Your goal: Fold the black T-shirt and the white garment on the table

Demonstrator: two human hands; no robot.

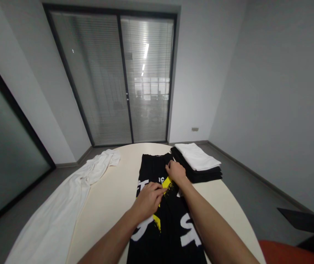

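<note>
A black T-shirt [170, 227] with white lettering and a yellow print lies lengthwise on the table in front of me, its sides turned inward into a long strip. My left hand [149, 200] rests on the middle of it, fingers stretched to the right across the yellow patch. Farther up, my right hand [176, 171] is at the cloth's right edge with its fingers curled on the fabric. My palm hides what exactly its fingertips pinch.
A stack of folded black clothes [203, 176] with a folded white garment [198, 156] on top sits right of the shirt. Loose white cloth [60, 209] covers the left side of the round pale table [107, 196]. A red chair [286, 253] stands at lower right.
</note>
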